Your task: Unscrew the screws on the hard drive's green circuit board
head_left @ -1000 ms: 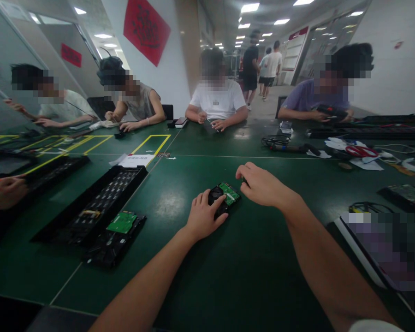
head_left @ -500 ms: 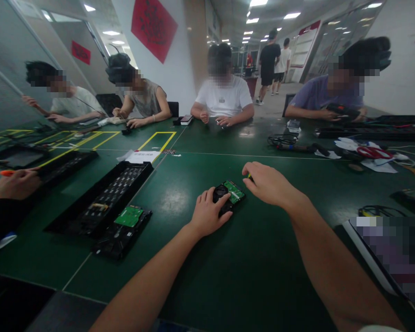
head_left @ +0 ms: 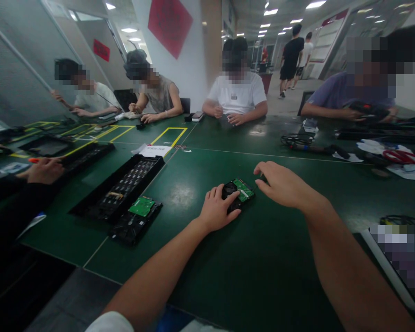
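Observation:
My left hand point(head_left: 218, 210) lies across a hard drive point(head_left: 245, 190) with a green circuit board, its fingers and thumb spread over the black case and holding it down on the table. To the right and slightly above the drive, my right hand point(head_left: 276, 184) hovers with curled fingers. A small thing shows between its thumb and index finger, too little of it visible to name. A second hard drive point(head_left: 142, 206), also with its green board up, sits beside a long black tray point(head_left: 115, 193) on the left.
On the left, a co-worker's hand point(head_left: 45, 170) holds something orange by another black tray point(head_left: 90, 159). A white paper label point(head_left: 155, 150) is behind the near tray. Cables point(head_left: 297, 140) and red wire point(head_left: 404, 157) lie at right, above a pixelated screen point(head_left: 401, 263). Several people sit opposite.
The whole view has shifted, so things sit further right. My left hand stays on the hard drive. The yellow bit seen at my right fingertips no longer shows clearly.

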`<act>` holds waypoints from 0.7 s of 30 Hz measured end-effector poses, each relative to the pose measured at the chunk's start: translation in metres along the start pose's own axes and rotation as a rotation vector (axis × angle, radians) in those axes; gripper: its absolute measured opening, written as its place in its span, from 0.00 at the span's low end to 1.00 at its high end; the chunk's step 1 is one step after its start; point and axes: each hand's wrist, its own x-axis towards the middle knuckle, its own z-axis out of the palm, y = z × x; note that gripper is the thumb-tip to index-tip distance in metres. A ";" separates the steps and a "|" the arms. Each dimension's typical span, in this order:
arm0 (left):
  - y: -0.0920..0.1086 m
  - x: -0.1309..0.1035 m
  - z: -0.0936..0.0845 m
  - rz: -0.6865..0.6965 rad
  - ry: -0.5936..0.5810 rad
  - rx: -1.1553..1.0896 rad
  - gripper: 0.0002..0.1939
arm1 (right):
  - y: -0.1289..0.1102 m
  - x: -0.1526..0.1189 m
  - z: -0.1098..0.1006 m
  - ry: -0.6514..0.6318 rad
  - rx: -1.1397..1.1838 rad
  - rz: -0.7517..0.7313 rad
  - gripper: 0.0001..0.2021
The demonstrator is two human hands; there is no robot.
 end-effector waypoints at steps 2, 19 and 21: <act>0.000 0.000 0.000 -0.003 0.000 0.001 0.35 | -0.001 -0.001 0.000 -0.013 0.034 -0.048 0.11; -0.003 0.000 0.010 0.009 0.028 0.007 0.34 | -0.001 -0.002 -0.004 0.064 0.031 0.002 0.11; -0.002 0.000 0.010 0.010 0.026 0.014 0.34 | 0.002 -0.002 -0.005 0.089 0.035 0.012 0.12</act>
